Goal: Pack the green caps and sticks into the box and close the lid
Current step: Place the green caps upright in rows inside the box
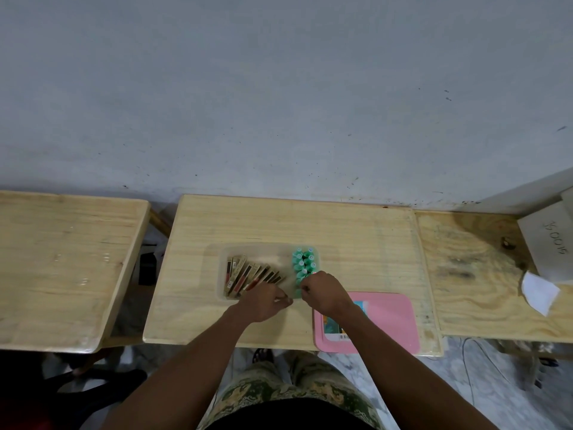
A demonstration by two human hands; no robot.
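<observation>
The clear plastic box (248, 252) sits open in the middle of the centre table (341, 231), and both kinds of goods are already inside it. Along its right end stand the green caps (304, 263), packed upright in two rows; about ten show, though the nearest ones are hidden behind the hands. Across the left and middle of the box the sticks (252, 276) lie fanned on a slant, roughly ten of them, brown with dark and red markings. The left hand (263, 302) is curled at the near edge of the box just beside the sticks, fingers pinched together; what it pinches, if anything, cannot be made out. The right hand (322, 290) is closed in a loose fist at the near end of the caps, and whether it holds one cannot be told. One pink lid (390, 321) lies flat near the right forearm. Two more wooden tables flank this one.
</observation>
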